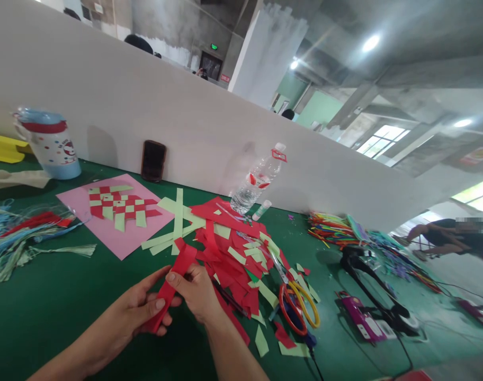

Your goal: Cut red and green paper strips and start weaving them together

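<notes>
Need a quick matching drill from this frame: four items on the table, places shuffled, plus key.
Items
1. red paper strip
2. woven paper mat
3. water bottle
4. scissors

Places
A. tilted against the white partition
B. on the pink sheet
C. held between left hand and right hand
D. on the green table, right of the scrap pile

Pairs: 1-C, 2-B, 3-A, 4-D

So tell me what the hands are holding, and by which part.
Both hold one red paper strip: the left hand pinches its lower end, the right hand grips its middle, fingers over the strip.
</notes>
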